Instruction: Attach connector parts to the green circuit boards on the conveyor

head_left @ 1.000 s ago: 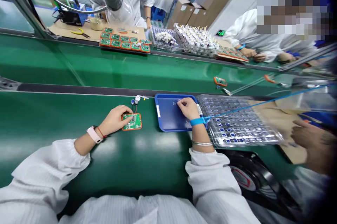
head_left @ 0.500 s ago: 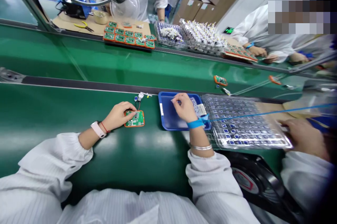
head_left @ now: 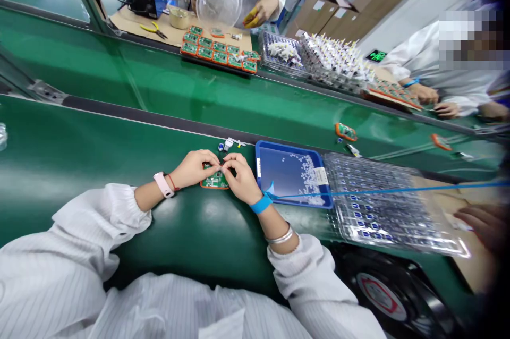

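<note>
A green circuit board (head_left: 215,181) in an orange frame lies on the green bench, partly covered by my fingers. My left hand (head_left: 195,170) is closed at the board's left and upper edge, thumb over its face. My right hand (head_left: 242,182) meets it at the upper right edge in a pinch; whatever sits between those fingertips is too small to make out. Just beyond the board is a small white part (head_left: 228,144) with a blue square piece beside it. Right of my hands stands a blue tray (head_left: 274,164) with many tiny white pieces (head_left: 308,177).
Clear plastic trays (head_left: 382,201) with small blue parts stand at right, near another person's hand (head_left: 484,222). A black fan (head_left: 382,291) is below them. Across the bench are rows of boards (head_left: 219,52), a tray of white parts (head_left: 334,60) and co-workers' hands (head_left: 263,9).
My right hand has moved left from over the blue tray to the circuit board, joining my left hand. The tiny white pieces now show. The camera view has shifted and tilted.
</note>
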Motion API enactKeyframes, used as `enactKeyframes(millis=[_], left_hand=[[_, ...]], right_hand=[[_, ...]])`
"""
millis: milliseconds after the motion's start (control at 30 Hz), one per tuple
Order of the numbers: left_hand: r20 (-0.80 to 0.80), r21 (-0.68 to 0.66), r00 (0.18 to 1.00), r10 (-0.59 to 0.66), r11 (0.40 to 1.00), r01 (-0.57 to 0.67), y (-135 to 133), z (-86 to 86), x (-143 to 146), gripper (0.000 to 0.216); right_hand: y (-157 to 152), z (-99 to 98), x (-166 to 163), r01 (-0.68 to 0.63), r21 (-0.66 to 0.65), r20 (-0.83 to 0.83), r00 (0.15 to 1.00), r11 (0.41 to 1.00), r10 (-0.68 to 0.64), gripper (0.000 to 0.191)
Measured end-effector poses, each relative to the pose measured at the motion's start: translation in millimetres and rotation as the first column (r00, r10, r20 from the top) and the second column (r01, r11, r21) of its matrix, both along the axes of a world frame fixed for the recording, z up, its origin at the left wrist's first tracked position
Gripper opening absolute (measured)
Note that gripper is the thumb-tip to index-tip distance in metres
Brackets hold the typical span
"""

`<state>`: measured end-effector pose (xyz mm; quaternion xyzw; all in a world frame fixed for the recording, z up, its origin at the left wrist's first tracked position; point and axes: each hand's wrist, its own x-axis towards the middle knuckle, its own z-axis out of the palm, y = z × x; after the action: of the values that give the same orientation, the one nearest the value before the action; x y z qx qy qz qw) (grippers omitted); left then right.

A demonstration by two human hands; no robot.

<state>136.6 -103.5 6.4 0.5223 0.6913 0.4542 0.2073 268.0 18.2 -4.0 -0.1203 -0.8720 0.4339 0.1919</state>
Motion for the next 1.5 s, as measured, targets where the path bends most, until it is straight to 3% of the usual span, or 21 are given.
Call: enactKeyframes(millis=[167, 467, 633, 767, 867, 933, 967, 1033, 1100, 1200, 1267, 1400, 1500], left_hand=[[-0.047, -0.064, 0.999, -0.009, 0.998, 0.006, 0.8, 3.1, 0.0, 0.011], [-0.083, -0.18, 0.996, -0.021, 0.984, 0.006, 6.6, 9.2, -3.1, 0.012], [-0.117, -0.137, 0.992, 0.047, 0.989, -0.063, 0.9, 6.1, -3.7, 0.009], [-0.253, -0.088, 0.967, -0.01, 0.996, -0.013, -10.5, 4.4, -1.1, 0.03], [-0.343, -0.117, 0.931, -0.125, 0.989, 0.09, -17.9, 5.0, 0.7, 0.061], [-0.378, -0.145, 0.908, -0.18, 0.98, 0.134, -20.3, 5.2, 1.2, 0.074], [-0.392, -0.16, 0.899, -0.196, 0.977, 0.144, -20.7, 5.0, 1.1, 0.076], [-0.413, -0.181, 0.886, -0.211, 0.972, 0.147, -19.8, 4.2, 0.5, 0.076], [-0.427, -0.19, 0.878, -0.218, 0.97, 0.148, -18.0, 3.3, -0.7, 0.074], [-0.433, -0.204, 0.87, -0.234, 0.966, 0.158, -15.8, 2.9, -2.8, 0.074], [-0.435, -0.21, 0.869, -0.237, 0.965, 0.158, -15.3, 3.4, -3.9, 0.072], [-0.443, -0.206, 0.868, -0.224, 0.968, 0.144, -15.0, 5.1, -4.7, 0.069], [-0.44, -0.214, 0.868, -0.229, 0.966, 0.146, -14.2, 6.2, -4.4, 0.068]], right_hand=[[-2.1, -1.2, -2.6, -0.005, -0.086, 0.036, 0.999, 0.996, 0.008, 0.013], [3.1, -0.4, -6.9, 0.004, -0.097, 0.129, 0.992, 0.995, 0.008, 0.013], [1.7, -1.1, -7.4, -0.01, -0.07, 0.098, 0.995, 0.998, 0.017, 0.013], [-0.8, 1.3, -5.7, -0.001, -0.108, 0.034, 0.999, 0.994, 0.005, 0.013], [8.4, 6.7, -4.4, 0.034, -0.238, -0.029, 0.999, 0.971, -0.042, 0.011], [22.4, 11.2, -3.5, 0.107, -0.444, -0.08, 0.984, 0.89, -0.158, 0.011], [31.0, 13.5, -3.2, 0.14, -0.576, -0.096, 0.967, 0.805, -0.237, 0.012], [49.1, 18.2, -4.1, 0.162, -0.813, -0.087, 0.916, 0.56, -0.391, 0.018], [64.8, 23.1, -7.7, 0.138, -0.937, -0.039, 0.873, 0.322, -0.486, 0.026], [79.1, 29.6, -19.1, 0.111, -0.987, 0.035, 0.847, 0.112, -0.531, 0.042], [82.8, 32.1, -28.9, 0.1, -0.993, 0.053, 0.844, 0.059, -0.533, 0.048], [84.5, 32.8, -46.7, 0.07, -0.995, 0.023, 0.85, 0.069, -0.526, 0.056], [85.8, 33.8, -53.0, -0.017, -1.0, -0.001, 0.819, -0.021, -0.573, 0.056]])
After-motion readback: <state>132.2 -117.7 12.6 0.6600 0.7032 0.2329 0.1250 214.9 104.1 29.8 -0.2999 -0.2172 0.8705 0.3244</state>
